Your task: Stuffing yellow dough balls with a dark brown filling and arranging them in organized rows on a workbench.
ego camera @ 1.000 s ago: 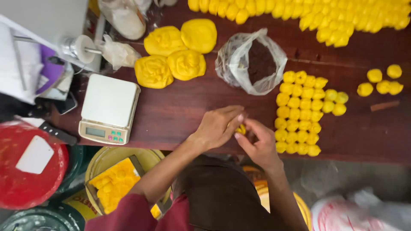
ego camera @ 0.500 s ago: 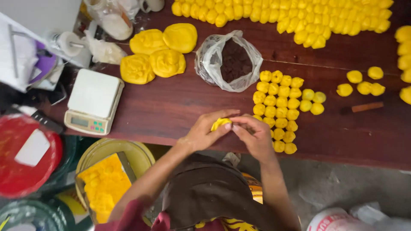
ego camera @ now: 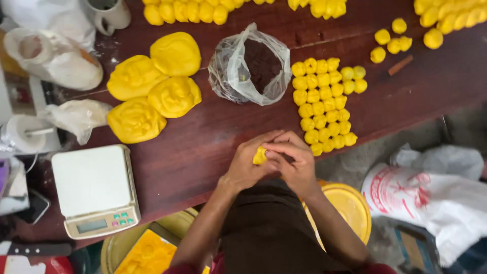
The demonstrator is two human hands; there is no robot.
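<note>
1. One view only, from the head camera: a small yellow dough piece (ego camera: 259, 155) is held between both hands just below the middle of the frame, over the near edge of the dark wooden counter (ego camera: 203, 147).
2. The left hand (ego camera: 247, 163) is seen to the left of the piece and the right hand (ego camera: 294, 161) to its right; the piece lies at the fingertips of both, slightly nearer the left palm, so neither hand has to reach.
3. The fingers (ego camera: 280, 148) of the right hand are pressed together and curled over the piece from the right, while the left thumb and fingers are closed on it from the left; it is pinched by both hands.
4. Its long axis cannot be judged, since only a small yellow patch shows between the fingers; the rest is covered.
5. Right of the hands, a block of small yellow balls (ego camera: 323, 104) is laid in rows, well within the right hand's reach. Above the hands, an open plastic bag of dark filling (ego camera: 253, 66) stands on the counter.
6. At upper left, four large yellow dough lumps (ego camera: 152, 89) are grouped; at lower left a white kitchen scale (ego camera: 95, 190) sits on the counter edge.
7. The lower frame is blocked by the person's dark apron; a yellow bowl (ego camera: 350, 208) is partly hidden behind the right forearm, and a tub of yellow dough (ego camera: 147, 253) is cut off by the bottom edge.
</note>
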